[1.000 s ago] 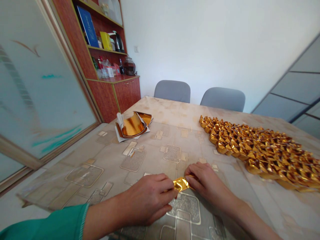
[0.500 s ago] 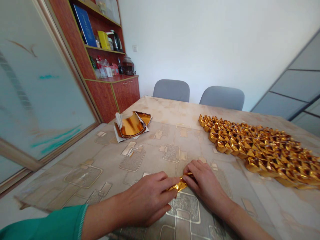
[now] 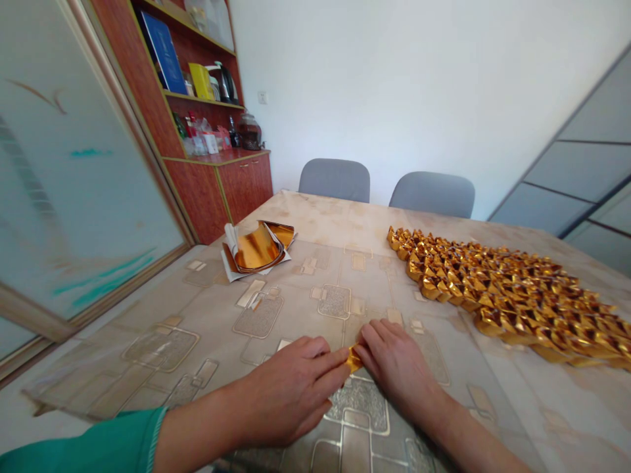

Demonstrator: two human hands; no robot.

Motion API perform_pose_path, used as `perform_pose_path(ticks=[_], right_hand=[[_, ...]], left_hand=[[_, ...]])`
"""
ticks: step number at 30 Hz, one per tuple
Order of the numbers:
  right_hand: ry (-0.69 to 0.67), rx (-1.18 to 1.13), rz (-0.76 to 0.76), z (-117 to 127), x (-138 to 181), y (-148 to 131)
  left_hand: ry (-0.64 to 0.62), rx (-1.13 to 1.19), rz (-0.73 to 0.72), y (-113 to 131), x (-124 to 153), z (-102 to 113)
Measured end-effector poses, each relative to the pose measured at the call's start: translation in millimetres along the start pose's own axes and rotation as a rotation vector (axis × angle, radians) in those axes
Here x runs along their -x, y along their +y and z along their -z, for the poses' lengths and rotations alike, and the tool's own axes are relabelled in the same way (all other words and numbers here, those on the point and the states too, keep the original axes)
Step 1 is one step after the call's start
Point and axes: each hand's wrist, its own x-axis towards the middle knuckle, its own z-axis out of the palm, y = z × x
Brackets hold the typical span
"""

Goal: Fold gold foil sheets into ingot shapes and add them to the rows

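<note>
A small piece of shiny gold foil paper (image 3: pixel 353 360) is held between my two hands, low over the near part of the table; only its middle shows. My left hand (image 3: pixel 300 387) pinches its left end with thumb and fingers. At its right end, the fingers of my right hand (image 3: pixel 387 351) close over the paper. Farther off to the left lies a curled stack of gold foil sheets (image 3: pixel 259 248) with white backing. Rows of folded gold paper ingots (image 3: pixel 497 289) stand packed together on the right.
A patterned plastic cover (image 3: pixel 296 302) lies over the table. Two grey chairs (image 3: pixel 334 179) stand at its far side. A red-brown cabinet (image 3: pixel 244 187) with shelves of bottles, a kettle and boxes is at back left, beside a frosted sliding door (image 3: pixel 83 151).
My fingers have come closer together over the gold foil paper, and less of it shows between them. The whole view has shifted slightly.
</note>
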Motion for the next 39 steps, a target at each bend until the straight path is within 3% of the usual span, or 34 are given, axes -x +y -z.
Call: perform_pose_path(ticks=[4,23,33,39], right_hand=[[0.018,-0.061,-0.026,0.7,5.0,-4.3],[0.032,-0.413,-0.076,6.0,17.7,7.7],[0.024,-0.256,-0.043,10.3,17.6,2.4],[0.056,-0.156,0.058,14.3,24.6,6.1]], left_hand=[[-0.071,0.068,0.001,-1.5,1.7,2.5],[-0.159,0.253,0.005,-15.5,17.5,16.0],[-0.27,0.273,0.0,-18.3,25.3,24.0],[-0.253,0.26,0.01,-18.3,28.5,20.8]])
